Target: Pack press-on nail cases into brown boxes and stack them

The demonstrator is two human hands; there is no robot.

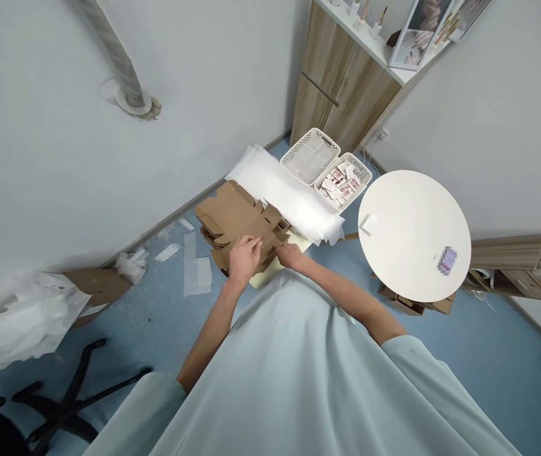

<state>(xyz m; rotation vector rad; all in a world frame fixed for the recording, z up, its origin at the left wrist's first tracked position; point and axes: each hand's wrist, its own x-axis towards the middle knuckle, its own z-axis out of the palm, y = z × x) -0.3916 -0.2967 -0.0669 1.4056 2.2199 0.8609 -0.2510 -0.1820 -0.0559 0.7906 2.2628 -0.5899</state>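
Observation:
A brown cardboard box, partly folded, lies in front of me on a stack of flattened cardboard boxes. Its near left part is gripped by my left hand, with thumb and fingers bent together over the cardboard. My right hand is closed at the right side of the same box, its fingertips partly hidden. Beyond the boxes a pile of white foam sheets stretches toward the right. Some pale yellow material shows beneath the cardboard.
Two white plastic baskets stand past the sheets; one basket holds small printed packets. A round white table is at my right. White wrapping and a black chair base are at left. A wooden cabinet fills the far corner.

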